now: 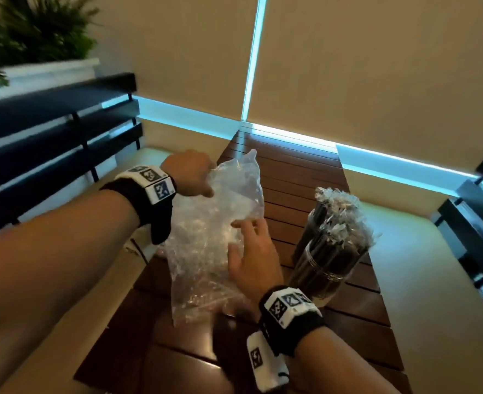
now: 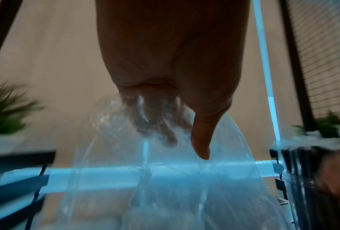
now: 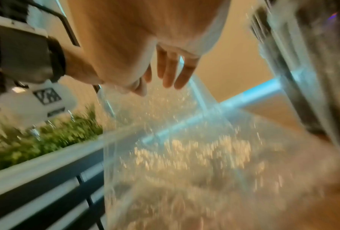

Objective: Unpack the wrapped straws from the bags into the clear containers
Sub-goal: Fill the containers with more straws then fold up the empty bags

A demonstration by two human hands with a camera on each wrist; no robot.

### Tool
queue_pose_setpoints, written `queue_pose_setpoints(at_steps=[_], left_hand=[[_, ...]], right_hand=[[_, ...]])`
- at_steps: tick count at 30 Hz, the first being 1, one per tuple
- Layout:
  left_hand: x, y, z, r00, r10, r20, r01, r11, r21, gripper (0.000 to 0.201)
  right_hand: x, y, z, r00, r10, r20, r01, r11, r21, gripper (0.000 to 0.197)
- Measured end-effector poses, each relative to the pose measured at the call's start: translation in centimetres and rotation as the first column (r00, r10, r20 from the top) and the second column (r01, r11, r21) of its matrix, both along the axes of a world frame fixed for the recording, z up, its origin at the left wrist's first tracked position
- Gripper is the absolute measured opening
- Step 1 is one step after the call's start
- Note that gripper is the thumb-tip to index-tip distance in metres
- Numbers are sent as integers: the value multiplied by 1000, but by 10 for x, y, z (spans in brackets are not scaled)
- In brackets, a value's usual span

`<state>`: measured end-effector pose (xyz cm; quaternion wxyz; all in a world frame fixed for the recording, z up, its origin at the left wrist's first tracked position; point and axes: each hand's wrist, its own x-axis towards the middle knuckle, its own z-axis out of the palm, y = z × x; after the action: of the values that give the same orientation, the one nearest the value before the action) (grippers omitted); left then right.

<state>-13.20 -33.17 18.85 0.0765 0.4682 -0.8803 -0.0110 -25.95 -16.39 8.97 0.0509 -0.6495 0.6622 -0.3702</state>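
Note:
A crumpled clear plastic bag (image 1: 220,223) stands on end on the slatted wooden table (image 1: 291,172). My left hand (image 1: 203,183) grips its upper edge. In the left wrist view the thumb (image 2: 201,140) lies outside the bag (image 2: 165,186) and the fingers show blurred through the plastic. My right hand (image 1: 243,237) has straight fingers against the bag's right side, and in the right wrist view its fingers (image 3: 171,73) hover at the bag's (image 3: 185,147) top. I cannot tell what the bag holds. Two clear containers (image 1: 325,268) full of black wrapped straws (image 1: 334,206) stand to the right.
A black slatted bench (image 1: 50,143) runs along the left, with a white planter (image 1: 50,72) of green plants behind it. Another black seat (image 1: 479,223) is at the right edge. A wall with a blue-lit strip (image 1: 391,163) closes the far side.

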Motion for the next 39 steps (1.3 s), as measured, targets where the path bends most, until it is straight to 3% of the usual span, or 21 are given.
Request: queue_pose_setpoints(at_steps=[2,4,8,10,12,15,18,21,24,26,31,34,36,37,39], left_hand=[[6,27,36,999,-36,12,38,982,-185,28],[13,55,61,997,-75,32,81,929,-361,21],[21,113,78,988,-127,92,156,743,-651,23],[24,138,65,988,-142,66,146,673,-725,26],[27,158,38,988,-152,37,130,664,-737,32],[30,181,-16,993,-100,66,120,832,-542,44],[28,201,-82,970,-125,207,166,967,-194,56],[28,213,-147,962,-159,223,167,986,-17,48],[32,222,-190,954,-243,178,176,930,322,71],[35,227,-209,936,-269,227,144,881,450,76],[34,219,-221,891,-316,327,136,871,473,81],[36,206,-208,873,-396,284,241,857,455,63],[37,198,-202,892,-398,213,281,859,428,46],[39,194,-200,913,-370,173,271,866,420,38],[45,189,-197,951,-297,88,230,867,443,33]], right_hand=[[5,1,43,999,-43,-8,40,968,-246,50],[8,4,83,991,-97,-87,57,922,-384,66],[17,21,137,907,-197,-372,37,917,-396,84],[19,31,143,815,-252,-523,58,932,-359,76],[20,39,135,724,-293,-624,75,933,-351,50],[19,54,97,636,-141,-758,43,988,-148,31],[14,71,33,672,148,-726,28,974,224,35],[6,92,-32,793,275,-543,17,882,471,54],[-3,109,-80,787,435,-437,-32,736,676,79],[-7,114,-102,806,477,-349,-55,649,759,83],[-10,111,-122,867,444,-224,-101,597,796,80],[-18,117,-120,882,443,-160,-230,702,674,63],[-24,123,-117,901,413,-129,-287,793,538,35],[-26,124,-116,911,390,-135,-281,825,490,22],[-28,123,-112,938,318,-139,-219,854,472,16]])
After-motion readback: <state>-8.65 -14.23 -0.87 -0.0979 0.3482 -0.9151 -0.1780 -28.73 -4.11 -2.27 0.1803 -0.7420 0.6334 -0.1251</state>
